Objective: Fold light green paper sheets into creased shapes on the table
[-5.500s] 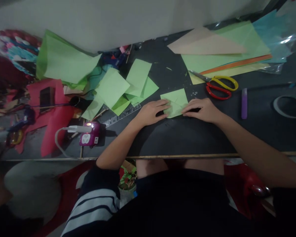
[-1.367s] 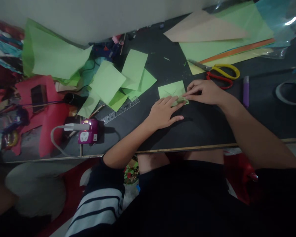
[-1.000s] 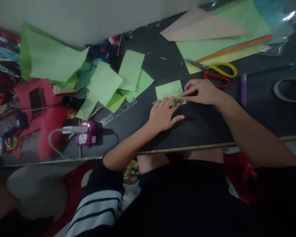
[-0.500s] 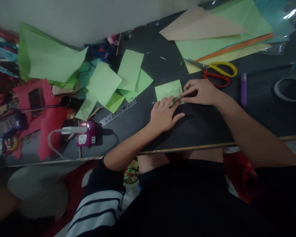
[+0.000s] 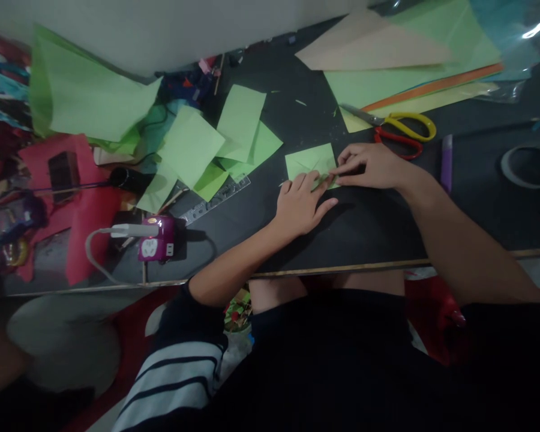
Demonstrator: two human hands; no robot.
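A small folded light-green paper (image 5: 309,161) lies on the black table (image 5: 369,228). My left hand (image 5: 300,204) rests flat on the paper's near edge, fingers spread and pressing it down. My right hand (image 5: 369,168) pinches the paper's near right corner with fingertips together. Both hands hide the folded lower part of the paper.
Yellow and red scissors (image 5: 398,133) lie just beyond my right hand, a purple glue stick (image 5: 446,162) to its right, a tape ring (image 5: 528,165) at far right. Loose green sheets (image 5: 216,141), a clear ruler (image 5: 216,201) and a purple plug adapter (image 5: 155,240) sit left. Large coloured sheets (image 5: 396,66) lie at the back.
Since 5.5 s ago, the paper's near edge has been folded up. In the last second both hands stay on the fold with only slight finger shifts.
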